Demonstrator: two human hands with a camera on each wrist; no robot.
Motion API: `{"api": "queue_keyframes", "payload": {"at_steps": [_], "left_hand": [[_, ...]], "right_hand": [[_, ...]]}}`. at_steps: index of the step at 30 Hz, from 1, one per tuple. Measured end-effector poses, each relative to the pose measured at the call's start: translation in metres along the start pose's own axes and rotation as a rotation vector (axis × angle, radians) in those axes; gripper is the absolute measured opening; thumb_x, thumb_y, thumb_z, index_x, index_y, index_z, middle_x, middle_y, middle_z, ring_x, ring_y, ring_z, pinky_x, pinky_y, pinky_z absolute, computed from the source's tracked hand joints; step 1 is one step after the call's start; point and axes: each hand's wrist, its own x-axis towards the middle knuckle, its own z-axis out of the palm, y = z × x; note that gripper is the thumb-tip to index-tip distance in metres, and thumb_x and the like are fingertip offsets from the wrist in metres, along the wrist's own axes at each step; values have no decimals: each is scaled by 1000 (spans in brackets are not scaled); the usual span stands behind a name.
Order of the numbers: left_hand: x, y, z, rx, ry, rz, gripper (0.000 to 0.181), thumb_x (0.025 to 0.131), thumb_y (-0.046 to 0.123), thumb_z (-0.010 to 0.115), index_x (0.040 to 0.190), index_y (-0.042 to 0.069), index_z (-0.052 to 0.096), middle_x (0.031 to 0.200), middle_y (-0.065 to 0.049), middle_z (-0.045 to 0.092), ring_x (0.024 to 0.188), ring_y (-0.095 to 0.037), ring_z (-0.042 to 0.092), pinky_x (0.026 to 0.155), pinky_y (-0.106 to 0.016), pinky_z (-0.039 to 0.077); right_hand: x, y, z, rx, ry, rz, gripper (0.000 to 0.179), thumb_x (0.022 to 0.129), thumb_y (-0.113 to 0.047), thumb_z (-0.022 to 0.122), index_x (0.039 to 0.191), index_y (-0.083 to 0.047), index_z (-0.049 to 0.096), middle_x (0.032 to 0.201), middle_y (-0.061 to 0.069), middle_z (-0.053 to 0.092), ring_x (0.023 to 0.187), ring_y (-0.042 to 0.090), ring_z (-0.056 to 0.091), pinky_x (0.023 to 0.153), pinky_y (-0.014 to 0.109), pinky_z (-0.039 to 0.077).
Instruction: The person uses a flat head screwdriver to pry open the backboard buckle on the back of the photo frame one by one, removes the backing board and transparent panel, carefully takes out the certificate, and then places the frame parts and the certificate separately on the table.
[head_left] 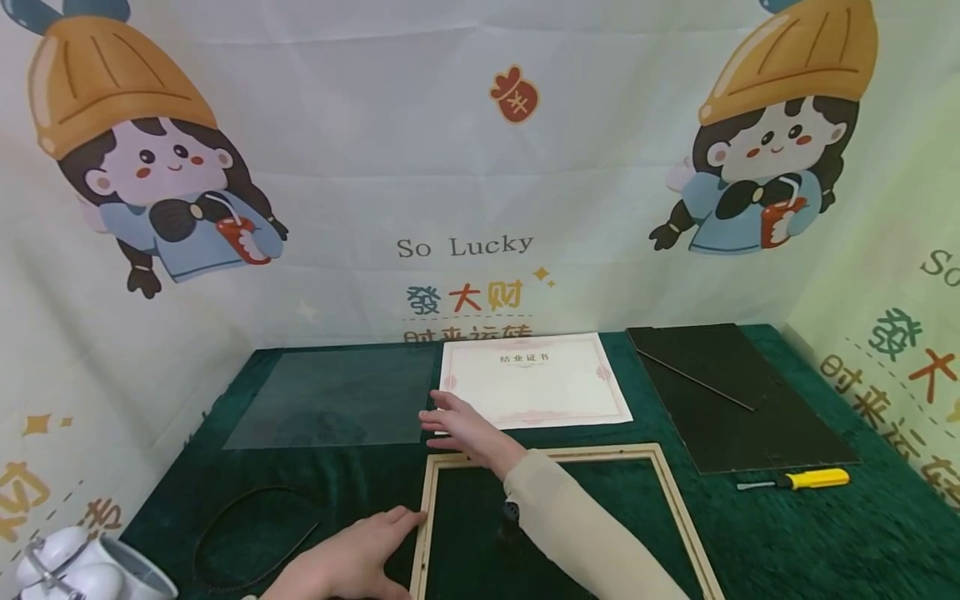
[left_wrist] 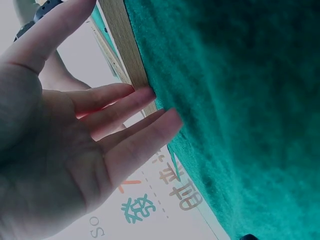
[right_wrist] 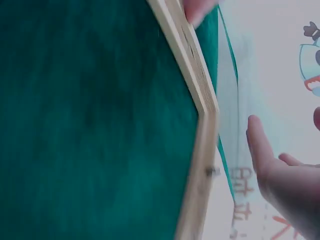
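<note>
A light wooden picture frame (head_left: 600, 454) lies on the green cloth in front of me. My left hand (head_left: 360, 546) touches its left rail with the fingertips; in the left wrist view the fingers stretch out loosely against the wood (left_wrist: 122, 40). My right hand (head_left: 472, 433) reaches across the frame's far rail, fingers spread and holding nothing. Just beyond those fingers lies a clear sheet (head_left: 337, 396), and beside it a paper certificate (head_left: 540, 387), partly overlapped by the hand in the head view. The right wrist view shows that hand (right_wrist: 295, 185) beyond the frame's corner.
A black backing board (head_left: 735, 400) lies at the right with a thin rod (head_left: 697, 379) on it. A yellow-handled screwdriver (head_left: 817, 478) rests in front of it. At the left are a thin dark loop (head_left: 225, 517) and a white object (head_left: 90, 571). A printed curtain (head_left: 480, 183) closes the back.
</note>
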Motion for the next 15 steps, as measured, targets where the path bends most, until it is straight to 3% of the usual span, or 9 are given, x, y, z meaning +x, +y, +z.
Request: {"api": "queue_keyframes", "payload": {"at_steps": [10,15], "left_hand": [[3,3,-11,-20,49,-28,63,74,42,67,120,3,49,110,-7,52,90,-15,52,78,-39,45],[9,3,-19,30,218,34,59,80,40,62,122,3,48,118,-10,49,103,-23,49,83,-43,42]], "right_hand": [[-40,-14,-64,-379,14,-66,46,91,-21,49,131,-1,35,132,20,33,110,29,45,82,35,45],[-66,-13,-97,-612,3,-119,46,90,-25,51,128,-2,40,130,17,38,111,30,44,85,41,41]]}}
